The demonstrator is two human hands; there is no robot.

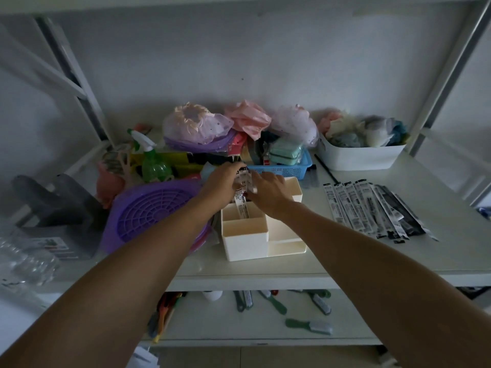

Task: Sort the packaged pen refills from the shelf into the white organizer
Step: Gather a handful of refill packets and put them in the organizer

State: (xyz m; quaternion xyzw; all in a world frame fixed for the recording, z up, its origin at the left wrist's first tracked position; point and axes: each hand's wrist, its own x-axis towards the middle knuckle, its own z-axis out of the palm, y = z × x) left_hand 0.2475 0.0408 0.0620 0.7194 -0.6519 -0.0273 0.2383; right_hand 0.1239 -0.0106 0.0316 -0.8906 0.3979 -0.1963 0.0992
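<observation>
A: Where are the hands?

B: The left hand [221, 181] and the right hand [268, 193] meet over the white organizer [247, 235]. The fingers of both are closed on a packaged refill [243, 197], which stands with its lower end inside a back compartment.

A: And the other refills?

B: The row of packaged refills [372, 208] lies flat on the shelf [345, 256], at three o'clock from the organizer, apart from it.

Dark print covers the refill packets [372, 208] fanned out at right of the frame and the packet [243, 200] at centre, but it is too small and blurred to read.
</observation>
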